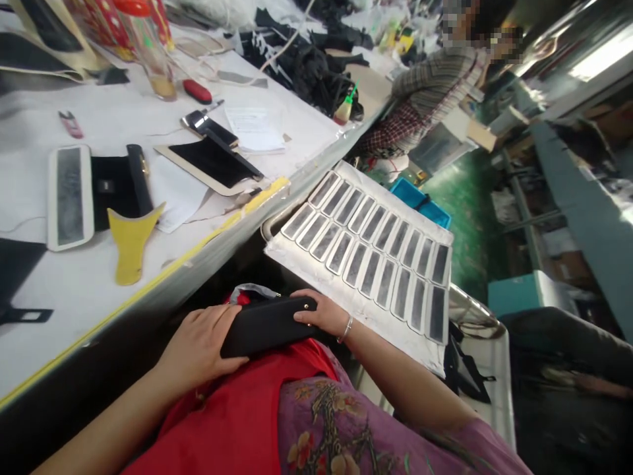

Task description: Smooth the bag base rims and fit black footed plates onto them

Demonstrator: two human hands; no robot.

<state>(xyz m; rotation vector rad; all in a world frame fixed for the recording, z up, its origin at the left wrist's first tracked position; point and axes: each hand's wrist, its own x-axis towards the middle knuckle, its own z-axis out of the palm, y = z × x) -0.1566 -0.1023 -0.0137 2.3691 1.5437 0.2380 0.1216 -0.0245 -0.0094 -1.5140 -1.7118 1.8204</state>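
Observation:
A long black case-like piece with small gold studs at its right end lies across my lap, over a red apron. My left hand wraps round its left end, thumb below and fingers on top. At the studded end, my right hand grips with the thumb on the front face; a bracelet circles that wrist. Just beyond my right hand is a white board bearing two rows of white-rimmed grey strips. What the underside of the black piece looks like is hidden.
On the white table are a yellow scraper-like piece, a white-rimmed grey panel, black flaps, a brush and a jar. A yellow-taped edge borders it. Another person sits farther back.

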